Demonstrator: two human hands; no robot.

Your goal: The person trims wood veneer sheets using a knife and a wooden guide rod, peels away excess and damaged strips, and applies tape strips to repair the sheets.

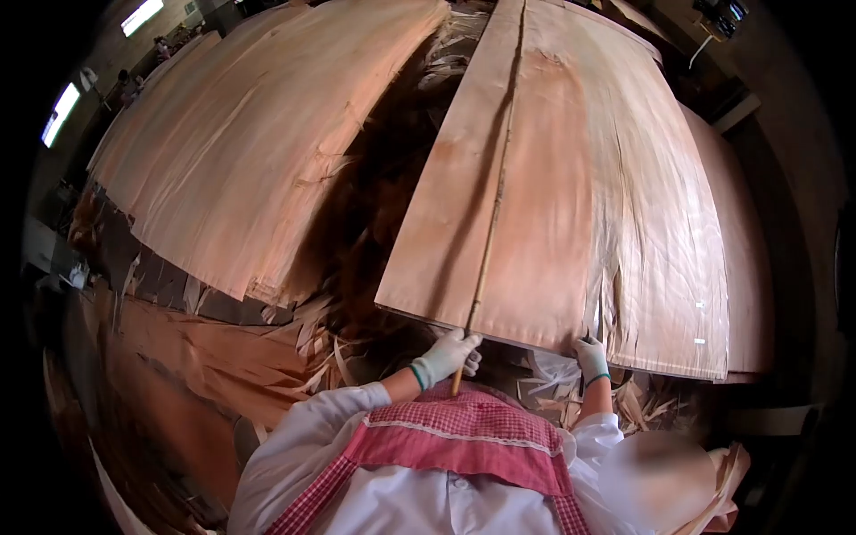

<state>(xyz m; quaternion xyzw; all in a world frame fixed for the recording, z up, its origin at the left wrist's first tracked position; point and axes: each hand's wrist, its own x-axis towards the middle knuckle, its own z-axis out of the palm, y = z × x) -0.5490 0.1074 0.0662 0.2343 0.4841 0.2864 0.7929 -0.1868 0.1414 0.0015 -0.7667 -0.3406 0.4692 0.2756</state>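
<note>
My left hand [446, 358], in a pale glove with a green cuff, is closed around the near end of a long thin wooden stick [496, 201]. The stick runs away from me over a reddish wood veneer sheet [546, 223]. My right hand [591, 358], gloved the same way, pinches the near edge of the veneer where the reddish sheet meets a paler veneer sheet [664, 232]. Which of the two layers its fingers hold is hard to make out. Splits show in the paler sheet just beyond that hand.
To the left lies another wide veneer stack [241, 134] with ragged edges. A dark gap with torn scraps [383, 209] separates the stacks. More veneer [214, 357] lies low at the left. Loose strips [633, 406] and clear plastic [551, 370] are below the near edge.
</note>
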